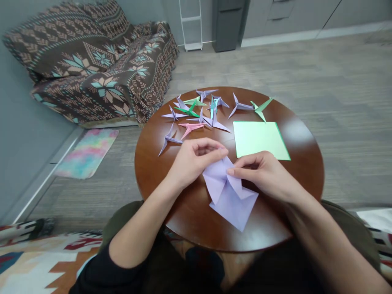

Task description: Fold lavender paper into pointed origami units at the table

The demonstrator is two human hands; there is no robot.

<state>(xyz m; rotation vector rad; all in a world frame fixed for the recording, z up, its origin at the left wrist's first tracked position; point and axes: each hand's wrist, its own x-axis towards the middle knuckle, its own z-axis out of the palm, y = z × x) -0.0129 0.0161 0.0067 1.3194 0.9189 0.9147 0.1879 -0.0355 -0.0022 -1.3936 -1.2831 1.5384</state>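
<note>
A sheet of lavender origami paper [231, 200], partly folded, lies on the round dark wooden table [183, 208] close to its near edge. My left hand [194, 161] pinches the top of the folded paper, and my right hand [263, 175] grips its right flap with the fingertips. Beyond my hands lie several folded origami shapes with pointed arms, in lavender, green and pink, including a lavender one [168, 139] nearest my left hand. A flat sheet of pale green paper [260, 139] sits just past my right hand, not touching it.
A sofa under a brown patterned throw [92, 69] stands at the back left, with a multicoloured mat [87, 154] on the grey carpet floor [346, 102] beside it. A white rack [190, 24] and a grey cabinet [228, 24] stand by the far wall.
</note>
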